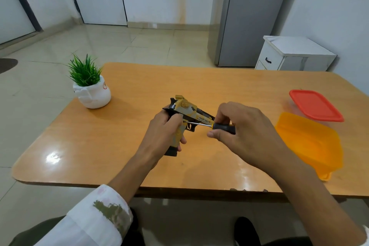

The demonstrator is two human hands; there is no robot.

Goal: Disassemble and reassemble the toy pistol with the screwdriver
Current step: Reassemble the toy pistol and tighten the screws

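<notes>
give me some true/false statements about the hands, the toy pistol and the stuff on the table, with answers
1. The left hand grips the toy pistol by its handle. True.
2. The screwdriver lies loose on the table. False: the right hand holds it by the black handle, with the tip against the pistol's side.
3. The red lid is closed onto the orange container. False: the lid lies on the table behind the container, which is open.
4. The potted plant stands near the table's far left corner. True.
</notes>
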